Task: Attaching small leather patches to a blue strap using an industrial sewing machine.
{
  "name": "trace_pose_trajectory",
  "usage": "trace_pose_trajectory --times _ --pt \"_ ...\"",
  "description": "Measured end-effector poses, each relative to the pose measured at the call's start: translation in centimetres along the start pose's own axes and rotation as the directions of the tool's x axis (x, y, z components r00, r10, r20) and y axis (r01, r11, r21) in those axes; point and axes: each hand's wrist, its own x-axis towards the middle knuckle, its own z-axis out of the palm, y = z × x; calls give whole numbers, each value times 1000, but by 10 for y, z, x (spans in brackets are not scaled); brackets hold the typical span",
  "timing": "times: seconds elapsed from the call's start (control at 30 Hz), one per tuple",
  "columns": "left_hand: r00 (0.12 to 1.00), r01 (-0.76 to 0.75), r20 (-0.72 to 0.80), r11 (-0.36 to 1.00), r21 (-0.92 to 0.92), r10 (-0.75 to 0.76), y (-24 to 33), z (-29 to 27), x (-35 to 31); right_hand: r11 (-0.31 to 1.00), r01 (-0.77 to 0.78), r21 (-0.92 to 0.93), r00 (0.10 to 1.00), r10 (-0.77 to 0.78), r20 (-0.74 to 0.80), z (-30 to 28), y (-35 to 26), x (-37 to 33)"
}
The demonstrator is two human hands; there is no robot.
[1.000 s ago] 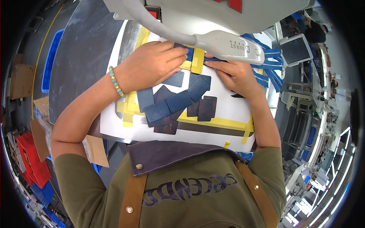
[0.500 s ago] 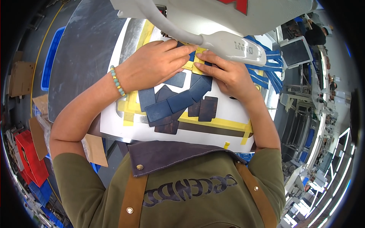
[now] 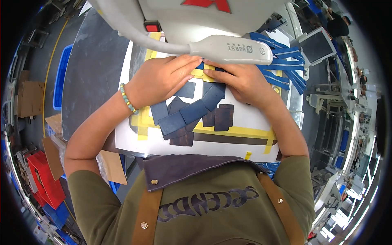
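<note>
Under the machine head, my left hand point(image 3: 157, 79) lies with its fingers stretched out, tips meeting at a yellow-edged blue piece. From the other side, my right hand point(image 3: 243, 81) rests extended fingers on the yellow strip point(image 3: 208, 74); its tips touch the strip's edge. Only slivers of the blue piece show between the hands. Below them, flat blue rectangular pieces point(image 3: 193, 111) lie overlapping in a curved row on a white sheet point(image 3: 130, 141). Dark brown pieces point(image 3: 181, 139) lie beside and partly under them. My fingertips are partly hidden by one another.
A grey lamp point(image 3: 232, 49) on a bent neck hangs just above my hands, before the machine body point(image 3: 245, 16). Blue straps point(image 3: 283, 61) lie at the right. Yellow tape point(image 3: 232, 131) borders the white sheet. A blue bin point(image 3: 62, 77) stands at the left.
The view has shifted a little, so the lamp sits lower over my hands. Both hands stay at the yellow-edged piece, and my right fingers lie closer to my left fingertips.
</note>
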Motion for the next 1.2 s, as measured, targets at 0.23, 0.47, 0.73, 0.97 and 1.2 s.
trace_pose_trajectory --times 0.23,0.47,0.73,0.97,1.2 --pt "999 -17 44 982 189 8 5 -21 -2 999 -45 -21 997 46 67 -5 -5 2" --pt "979 201 -51 974 101 -197 9 -15 -11 999 -47 -24 994 49 98 3 -3 0" --pt "950 296 -87 954 -51 -299 21 -11 -11 996 -87 -35 988 91 129 5 -4 0" --pt "948 307 67 949 74 -312 22 6 4 991 -133 -21 984 134 115 4 -6 0" --pt "919 379 196 906 -189 -343 8 15 -6 991 -136 -12 984 137 114 5 -4 -1"
